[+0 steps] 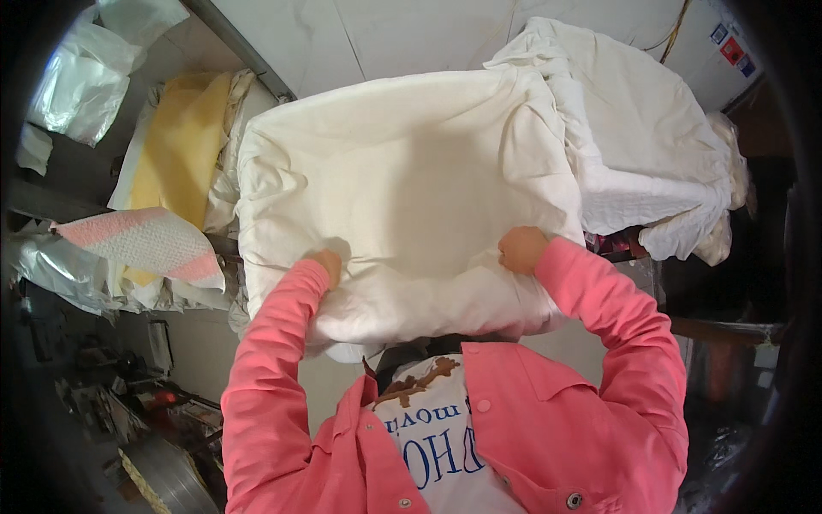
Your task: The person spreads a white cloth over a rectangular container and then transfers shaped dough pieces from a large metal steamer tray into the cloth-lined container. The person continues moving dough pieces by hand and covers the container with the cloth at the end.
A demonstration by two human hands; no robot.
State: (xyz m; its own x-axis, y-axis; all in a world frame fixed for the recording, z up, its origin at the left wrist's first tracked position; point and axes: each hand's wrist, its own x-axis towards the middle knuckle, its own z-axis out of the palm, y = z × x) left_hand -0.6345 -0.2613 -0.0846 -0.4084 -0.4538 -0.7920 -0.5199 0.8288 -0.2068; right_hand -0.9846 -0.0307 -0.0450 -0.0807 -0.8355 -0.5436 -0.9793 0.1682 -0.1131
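A large white cloth (pixel 359 167) is draped over a roughly rectangular, box-like form in front of me, sagging in the middle and gathered at the corners. My left hand (pixel 329 266) is curled on the cloth near its front left, with folds running from the fingers. Toward the front right, my right hand (pixel 523 249) is closed on the same cloth, knuckles facing inward. What lies beneath the cloth is hidden. A broad shadow falls across its centre and right.
Another white cloth (pixel 642 109) covers a bulky form at the right, touching the first. On the left are a yellow sheet (pixel 183 141), a pink-and-white towel (pixel 141 247) and clear plastic bags (pixel 83 83). A pale tiled surface (pixel 417 32) lies behind.
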